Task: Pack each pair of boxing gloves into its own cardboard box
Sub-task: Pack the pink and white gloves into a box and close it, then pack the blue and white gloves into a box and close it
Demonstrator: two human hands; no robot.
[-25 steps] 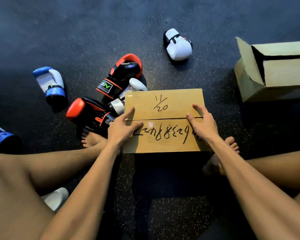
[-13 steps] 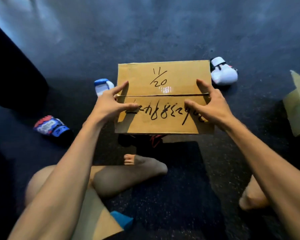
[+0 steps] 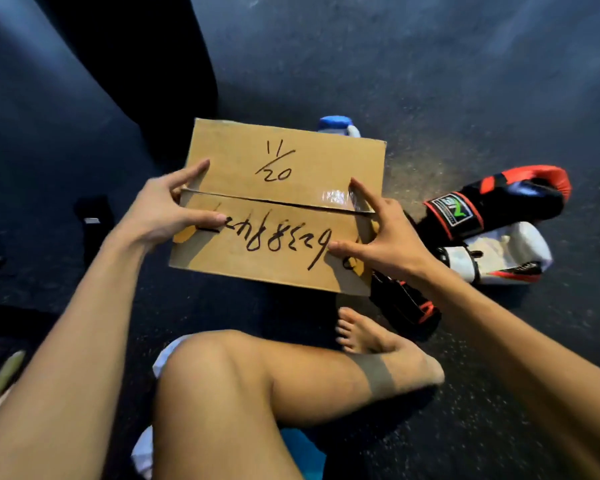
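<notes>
A closed cardboard box [image 3: 291, 161] with black handwriting on its flaps is held up above the floor between my hands. My left hand [image 3: 167, 209] grips its left edge, thumb on the near flap. My right hand [image 3: 381, 237] grips its right edge, fingers spread over the flap seam. To the right on the floor lie a black and red boxing glove [image 3: 499, 202] and a white glove [image 3: 499, 254] beside it. Another black and red glove [image 3: 406, 306] lies partly under my right wrist. A blue and white glove [image 3: 336, 124] peeks out behind the box's far edge.
My bent bare leg [image 3: 274, 375] and foot [image 3: 368, 337] lie on the dark speckled floor [image 3: 430, 81] below the box. A large dark shape [image 3: 136, 64] rises at the upper left. Small dark items [image 3: 94, 216] lie on the floor at the left.
The box has been lifted off the floor and carried leftward with both hands still on it. The view has swung left, so the gloves now lie to the right and the open box is out of view.
</notes>
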